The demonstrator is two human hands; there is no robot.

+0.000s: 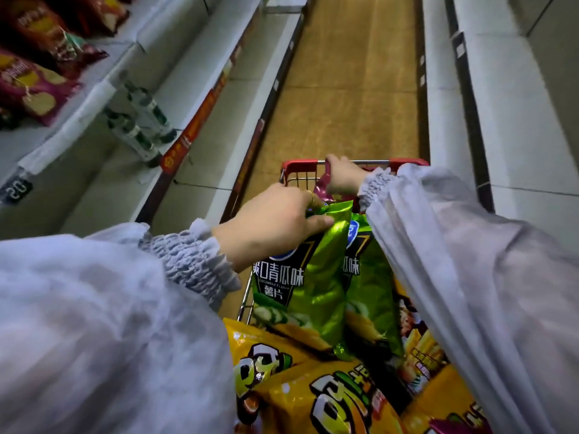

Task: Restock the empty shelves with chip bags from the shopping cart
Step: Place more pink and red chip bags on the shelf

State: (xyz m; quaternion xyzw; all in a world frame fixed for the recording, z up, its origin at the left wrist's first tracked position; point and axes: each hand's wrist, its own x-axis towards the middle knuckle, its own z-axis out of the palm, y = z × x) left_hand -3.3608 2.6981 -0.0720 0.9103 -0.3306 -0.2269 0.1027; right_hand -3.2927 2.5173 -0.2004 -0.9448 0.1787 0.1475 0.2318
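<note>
Pickup step: left hand (269,220) pinching top of glossy green foil chip bag (316,277), 1 of 2 standing in red-rimmed shopping cart (297,166). Right hand (343,178) seemingly gripping magenta bag (324,183). Next: lifting toward white shelf (78,101).

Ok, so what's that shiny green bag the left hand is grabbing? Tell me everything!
The green chip bag is glossy, crinkly foil with a dark panel of white Chinese characters and cucumber slices pictured low down. It stands upright in the red shopping cart, its top edge pinched by the left hand. A matching green bag sits right beside it, and its bottom seems to rest on yellow bags.
</note>
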